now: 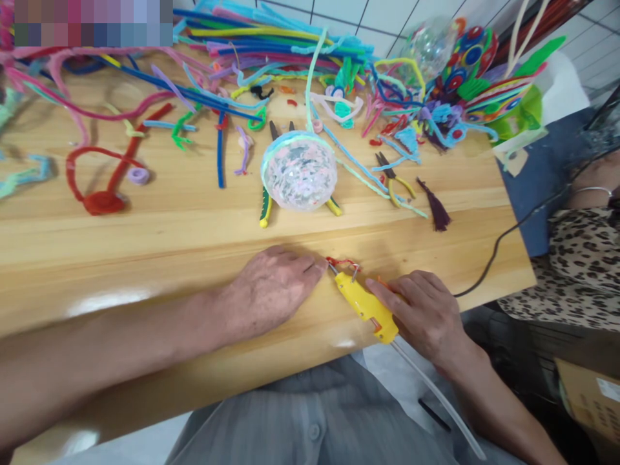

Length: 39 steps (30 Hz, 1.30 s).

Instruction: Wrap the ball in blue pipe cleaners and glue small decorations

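My right hand (429, 313) is wrapped round a yellow hot glue gun (363, 300), its metal nozzle pointing up and left. A long clear glue stick (436, 397) trails out of its back end. Close to the nozzle tip, my left hand (276, 284) rests on the table with its fingertips pinched at one end of a small red pipe-cleaner piece (345, 261). Beyond the hands sits a clear faceted dome (300, 174) edged with blue and mint pipe cleaner. Green-and-yellow pliers (264, 210) lie partly hidden beneath it.
Many coloured pipe cleaners (271, 45) are heaped along the back. Smaller pliers (392, 177) and a dark tassel (436, 206) lie to the right. A red pipe-cleaner shape (104, 201) is at left. A black cord (498, 245) crosses the right edge, beside a person in leopard print (581, 258).
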{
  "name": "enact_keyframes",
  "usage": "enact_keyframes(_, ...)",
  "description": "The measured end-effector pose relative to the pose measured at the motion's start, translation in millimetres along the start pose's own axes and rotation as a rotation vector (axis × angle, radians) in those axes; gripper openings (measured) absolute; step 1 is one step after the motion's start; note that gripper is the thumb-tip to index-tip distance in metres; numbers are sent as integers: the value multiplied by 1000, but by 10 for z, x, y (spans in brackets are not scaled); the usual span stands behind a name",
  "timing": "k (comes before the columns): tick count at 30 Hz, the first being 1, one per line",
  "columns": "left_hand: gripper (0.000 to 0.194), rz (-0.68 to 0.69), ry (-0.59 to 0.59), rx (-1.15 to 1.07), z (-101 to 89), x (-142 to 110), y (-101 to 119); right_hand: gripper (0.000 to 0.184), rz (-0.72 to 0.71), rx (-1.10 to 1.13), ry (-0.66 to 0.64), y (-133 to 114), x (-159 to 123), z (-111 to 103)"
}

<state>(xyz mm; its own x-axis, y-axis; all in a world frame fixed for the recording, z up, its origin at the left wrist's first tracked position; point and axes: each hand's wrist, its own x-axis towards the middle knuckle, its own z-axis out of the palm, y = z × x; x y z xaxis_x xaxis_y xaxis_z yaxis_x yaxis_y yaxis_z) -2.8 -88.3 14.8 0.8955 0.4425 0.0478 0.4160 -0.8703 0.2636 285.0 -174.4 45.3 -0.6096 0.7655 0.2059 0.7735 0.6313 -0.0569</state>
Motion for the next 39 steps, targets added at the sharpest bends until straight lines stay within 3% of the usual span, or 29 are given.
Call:
enact_keyframes(14, 34, -22, -21, -17, -42, 10, 16, 44, 20, 53, 5, 5, -36, 6)
enact_keyframes(26, 32, -4, -10, -7, -46, -17, 9, 39, 27, 75, 12, 25, -51, 35)
enact_keyframes(31, 30, -18, -20, -29, -52, -13, 2, 37, 62, 213, 61, 28, -90, -16)
enact_keyframes(34, 32, -14, -22, -72, -42, -10, -28, 33, 187, 357, 112, 90, -204, -72)
enact_keyframes(36, 33, -20, -13, -115, -19, -16, -58, 28, 388, 385, 205, 239, -328, -71)
enact_keyframes(39, 38, -41, 22, -185, 36, -35, -100, 26, 762, 344, 388, 687, -538, -15)
